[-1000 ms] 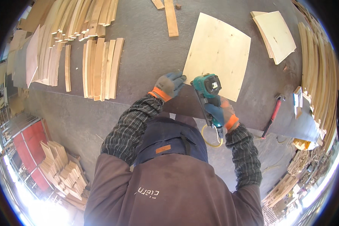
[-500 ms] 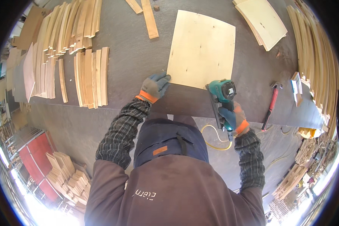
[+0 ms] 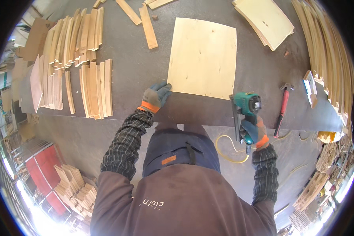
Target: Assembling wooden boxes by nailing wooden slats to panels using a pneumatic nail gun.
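A pale square plywood panel (image 3: pixel 202 57) lies flat on the dark table in front of me. At its near left corner is my left hand (image 3: pixel 155 96), in a grey-blue glove with an orange cuff. The fingers are together and close on that corner; what lies under the panel is hidden. My right hand (image 3: pixel 255 129), gloved alike, is wrapped round the handle of a teal and black air nailer (image 3: pixel 246 104). The nailer stands upright just beside the panel's near right corner, its nose close to the edge. A yellow air hose (image 3: pixel 224 157) runs from its base.
A red-handled hammer (image 3: pixel 283 108) lies right of the nailer. Wooden strips (image 3: pixel 96 90) are stacked on the left, and long strips (image 3: pixel 322 47) on the right. More thin panels (image 3: pixel 265 21) lie at the far right. Loose slats (image 3: pixel 148 27) lie beyond the panel.
The nailer has moved right, from over the panel's near edge to beside its corner. My left hand stays at the near left corner. The whole view has shifted slightly.
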A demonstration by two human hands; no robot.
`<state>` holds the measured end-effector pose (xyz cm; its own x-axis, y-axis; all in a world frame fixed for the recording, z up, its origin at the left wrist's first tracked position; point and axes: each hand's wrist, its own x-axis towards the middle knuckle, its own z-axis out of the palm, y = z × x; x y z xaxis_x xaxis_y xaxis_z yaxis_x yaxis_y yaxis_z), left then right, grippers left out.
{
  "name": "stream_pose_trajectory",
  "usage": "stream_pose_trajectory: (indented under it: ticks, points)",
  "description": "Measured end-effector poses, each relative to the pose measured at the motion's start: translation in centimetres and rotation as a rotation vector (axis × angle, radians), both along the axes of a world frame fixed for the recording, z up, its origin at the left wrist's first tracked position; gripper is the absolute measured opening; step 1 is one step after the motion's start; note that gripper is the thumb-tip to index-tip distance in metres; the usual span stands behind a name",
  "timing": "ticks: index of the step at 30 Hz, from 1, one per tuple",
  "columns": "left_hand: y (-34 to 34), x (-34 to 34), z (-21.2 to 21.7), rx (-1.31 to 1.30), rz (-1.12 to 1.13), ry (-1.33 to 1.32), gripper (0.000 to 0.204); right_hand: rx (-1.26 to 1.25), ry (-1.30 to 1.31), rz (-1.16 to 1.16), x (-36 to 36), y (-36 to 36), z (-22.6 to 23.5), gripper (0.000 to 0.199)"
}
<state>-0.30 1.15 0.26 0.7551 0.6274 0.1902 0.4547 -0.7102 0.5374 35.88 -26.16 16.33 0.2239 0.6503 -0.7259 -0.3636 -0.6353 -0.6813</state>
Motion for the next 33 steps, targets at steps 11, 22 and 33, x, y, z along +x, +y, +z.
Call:
stream_pose_trajectory:
  ticks: [11,22,33]
  points:
    - [-2.1,-1.9,7.3,-1.407,0.421,-0.141,0.042,-0.202,-1.554,0.442,10.6,-8.5,-17.6,0.015]
    - [2.0,-7.1,5.8,-0.693,0.716,-0.024,0.042,-0.348,-1.803,0.674,17.3,-13.6,-28.3,0.017]
    - [22.9,-20.0,8.3,0.165,1.114,0.06,0.056,-0.301,-1.496,0.261,5.7,-7.1,-20.1,0.013]
